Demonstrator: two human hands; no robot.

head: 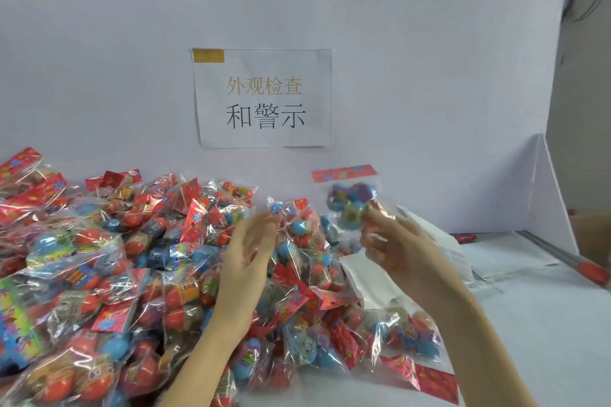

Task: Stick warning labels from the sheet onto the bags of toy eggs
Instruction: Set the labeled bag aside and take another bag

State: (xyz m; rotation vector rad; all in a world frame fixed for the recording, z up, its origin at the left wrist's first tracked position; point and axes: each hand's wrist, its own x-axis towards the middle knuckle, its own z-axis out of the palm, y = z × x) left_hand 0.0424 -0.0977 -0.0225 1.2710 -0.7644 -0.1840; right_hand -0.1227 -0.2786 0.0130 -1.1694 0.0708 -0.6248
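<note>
Right hand [393,241] grasps raised bag [352,200] at 2 o'clock; left hand [249,248] released, fingers straight. Label sheet [426,241] behind. Big pile [115,258] at 9 o'clock; labelled share unclear, most seemingly left.

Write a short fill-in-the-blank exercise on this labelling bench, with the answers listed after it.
1. The raised bag is held up by the person's ____ hand.
2. The left hand hovers over the pile of bags with its fingers ____.
3. The paper sign with printed characters is stuck to the ____.
4. The raised bag's header card is mostly ____ in colour.

Answers: right; open; wall; red
</note>
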